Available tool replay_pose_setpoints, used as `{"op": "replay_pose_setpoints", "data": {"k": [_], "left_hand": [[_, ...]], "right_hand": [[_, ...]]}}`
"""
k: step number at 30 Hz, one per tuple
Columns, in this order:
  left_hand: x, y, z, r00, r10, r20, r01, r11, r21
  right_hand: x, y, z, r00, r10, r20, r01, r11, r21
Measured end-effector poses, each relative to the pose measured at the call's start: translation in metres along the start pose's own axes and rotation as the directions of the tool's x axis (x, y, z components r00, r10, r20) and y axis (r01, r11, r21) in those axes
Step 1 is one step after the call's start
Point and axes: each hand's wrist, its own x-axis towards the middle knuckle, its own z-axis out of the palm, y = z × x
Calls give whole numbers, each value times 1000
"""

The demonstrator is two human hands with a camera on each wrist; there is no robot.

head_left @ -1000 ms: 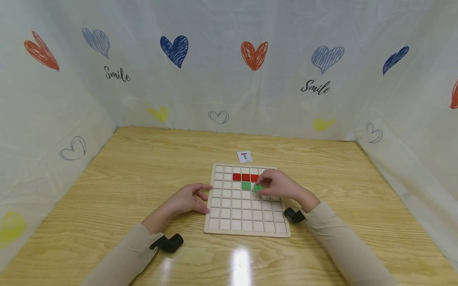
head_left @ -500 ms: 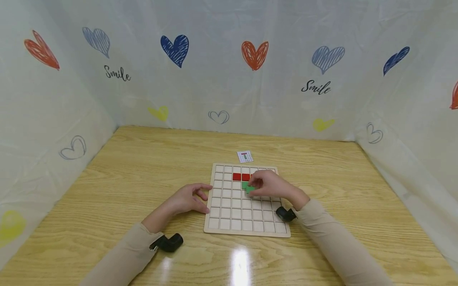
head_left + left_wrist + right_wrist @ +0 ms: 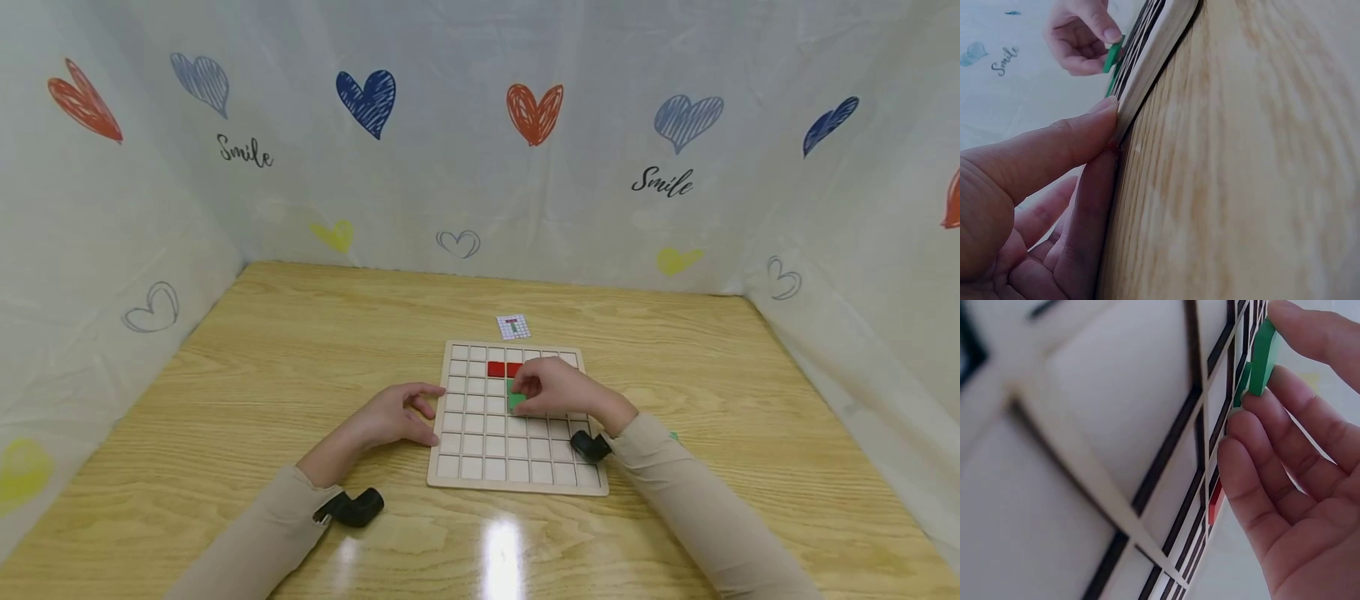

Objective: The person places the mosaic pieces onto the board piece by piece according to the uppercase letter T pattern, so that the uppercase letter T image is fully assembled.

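A pale wooden grid board (image 3: 495, 468) lies flat on the table. My right hand (image 3: 558, 387) is over its upper middle, pinching a green square tile (image 3: 1264, 356) between thumb and fingertips. That tile stands tilted at the board's surface, near a second green tile (image 3: 1242, 384) lying in the grid. Two red tiles (image 3: 496, 369) show in the row above; a third spot there is hidden behind my right hand. My left hand (image 3: 390, 417) rests at the board's left edge, thumb and index fingertips (image 3: 1107, 106) touching the rim, spread apart along it.
Behind the board lies a small card (image 3: 513, 326) printed with a red and green T on a grid. A bit of green (image 3: 673, 435) peeks out beside my right sleeve. White curtains (image 3: 450, 167) with hearts enclose the table's back and sides.
My right hand has carried the green tile left and slightly nearer, to just below the green tile in the grid. My left hand has stayed at the board's edge.
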Motion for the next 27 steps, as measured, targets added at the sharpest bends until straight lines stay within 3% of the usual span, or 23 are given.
{"op": "replay_pose_setpoints", "data": {"k": [12,27], "left_hand": [[0,-1,-1,1000,2,-1,-2,1000,13],[1,-2,-1,1000,4,0,-4,1000,5]], "right_hand": [[2,-4,-1,999,37,24,-37,999,-29],[5,-4,0,999,19,45,-17,998,-54]]}}
